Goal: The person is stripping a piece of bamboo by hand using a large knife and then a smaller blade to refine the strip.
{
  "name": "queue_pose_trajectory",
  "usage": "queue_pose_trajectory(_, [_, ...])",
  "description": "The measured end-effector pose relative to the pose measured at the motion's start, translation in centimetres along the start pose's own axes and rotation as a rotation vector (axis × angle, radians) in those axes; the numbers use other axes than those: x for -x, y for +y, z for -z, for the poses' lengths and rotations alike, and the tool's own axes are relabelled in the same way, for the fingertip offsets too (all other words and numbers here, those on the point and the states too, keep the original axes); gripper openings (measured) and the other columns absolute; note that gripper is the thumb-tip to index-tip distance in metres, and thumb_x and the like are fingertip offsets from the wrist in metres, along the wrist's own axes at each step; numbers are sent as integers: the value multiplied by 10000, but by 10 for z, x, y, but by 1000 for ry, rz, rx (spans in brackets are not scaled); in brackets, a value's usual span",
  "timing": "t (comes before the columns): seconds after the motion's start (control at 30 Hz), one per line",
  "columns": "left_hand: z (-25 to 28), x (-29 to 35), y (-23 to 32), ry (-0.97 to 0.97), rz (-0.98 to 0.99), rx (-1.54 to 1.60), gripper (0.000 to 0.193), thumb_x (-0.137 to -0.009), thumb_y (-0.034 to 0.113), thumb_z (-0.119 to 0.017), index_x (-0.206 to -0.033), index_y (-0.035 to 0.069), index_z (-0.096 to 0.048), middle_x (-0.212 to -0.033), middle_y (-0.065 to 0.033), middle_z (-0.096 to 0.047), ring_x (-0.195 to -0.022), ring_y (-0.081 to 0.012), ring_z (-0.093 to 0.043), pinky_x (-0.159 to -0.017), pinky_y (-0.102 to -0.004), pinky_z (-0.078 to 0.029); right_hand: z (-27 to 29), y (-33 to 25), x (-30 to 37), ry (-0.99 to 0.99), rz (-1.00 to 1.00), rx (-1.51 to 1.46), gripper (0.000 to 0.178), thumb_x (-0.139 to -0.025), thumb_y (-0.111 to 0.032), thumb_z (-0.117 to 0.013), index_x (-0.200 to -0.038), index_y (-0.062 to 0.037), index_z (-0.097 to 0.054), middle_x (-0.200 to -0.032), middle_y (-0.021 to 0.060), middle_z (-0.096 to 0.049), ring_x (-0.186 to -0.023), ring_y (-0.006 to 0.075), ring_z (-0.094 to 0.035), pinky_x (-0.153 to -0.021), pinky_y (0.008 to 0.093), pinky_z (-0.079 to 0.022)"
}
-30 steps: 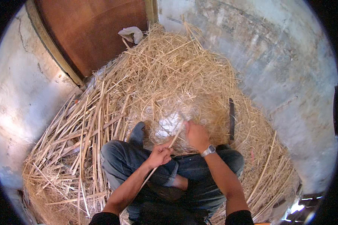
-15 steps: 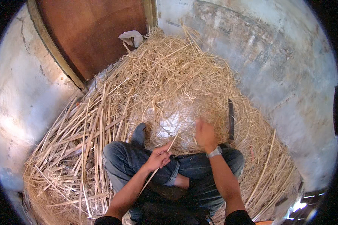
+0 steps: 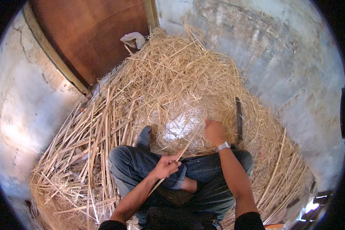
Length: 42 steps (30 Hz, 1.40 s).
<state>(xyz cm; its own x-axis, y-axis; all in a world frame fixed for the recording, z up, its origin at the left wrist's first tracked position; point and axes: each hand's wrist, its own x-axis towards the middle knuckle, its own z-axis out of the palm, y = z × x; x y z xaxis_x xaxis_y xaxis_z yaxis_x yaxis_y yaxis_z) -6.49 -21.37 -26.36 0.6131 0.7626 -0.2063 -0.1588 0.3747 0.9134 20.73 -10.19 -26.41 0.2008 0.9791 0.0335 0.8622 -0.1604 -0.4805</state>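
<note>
My left hand [image 3: 167,166] is closed around a thin pale cane strip [image 3: 188,146], above my crossed legs. One end of the strip slants down toward my lap, and the other reaches up and right toward my right hand [image 3: 215,133]. That right hand, with a silver watch on its wrist, is curled closed near the strip's far end. Whatever its fingers grip is hidden. Straight below the strip, a pale patch of floor [image 3: 180,124] shows through the shavings. A long dark bar [image 3: 239,119], of a kind I cannot tell, lies on the shavings right of my right hand.
Thin straw-coloured shavings [image 3: 188,69] are heaped ahead against the walls. Many flat split strips [image 3: 99,142] lie loosely piled to the left. A brown door [image 3: 96,34] stands at the far left, with a crumpled white bag [image 3: 133,39] by it. A worn wall [image 3: 287,65] bounds the right.
My right hand has moved slightly right and is less blurred. The strip in my left hand has shifted, with its far end further right. The whole view has moved a little.
</note>
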Motion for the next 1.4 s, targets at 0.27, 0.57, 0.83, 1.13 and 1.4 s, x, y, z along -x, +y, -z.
queue_pose_trajectory(0.27, [15, -4, -3, -3, -66, 111, 529, -1007, 79, -493, -1515, 109, -350, -524, 25, -408, -417, -66, -374, -430, -237, -349, -4, 15, 11, 129, 18, -510, 488, -1050, -362, -344, -920, -15, -662, -1010, 224, -680, -954, 402, -639, -853, 458, -491])
queue_pose_trajectory(0.57, [13, -19, 0, 56, -10, -65, 529, -1009, 129, -471, -1520, 105, -335, -690, -30, -560, -497, -91, -492, -483, -221, -413, -14, -39, 53, 32, 223, -687, 377, -1053, -305, -431, -922, -22, -642, -716, 43, -561, -656, 132, -516, -648, 315, -449])
queue_pose_trajectory(0.83, [11, -15, 4, 47, 18, -158, 545, -1006, 135, -501, -1525, 138, -332, -608, 11, -505, -461, -63, -428, -441, -219, -378, 19, -49, 45, 121, 66, -564, 217, -993, -269, -564, -1057, -76, -640, -766, 168, -623, -635, 288, -590, -608, 383, -478])
queue_pose_trajectory(1.13, [13, -14, -23, 16, -100, 139, 565, -970, -1, -482, -1508, 132, -372, -529, 48, -373, -423, -50, -294, -430, -226, -290, 2, -37, 44, 218, 331, -361, 449, -874, -55, -600, -1307, -171, -620, -900, 167, -689, -646, 245, -651, -584, 361, -513])
queue_pose_trajectory(1.4, [31, -17, -23, 90, -139, 363, 499, -907, -22, -494, -1402, 43, -506, -489, 5, -399, -388, -79, -329, -418, -247, -256, -23, -78, 110, -48, 640, -401, 506, -804, 35, -582, -1262, -165, -663, -932, 155, -707, -653, 269, -660, -580, 352, -528])
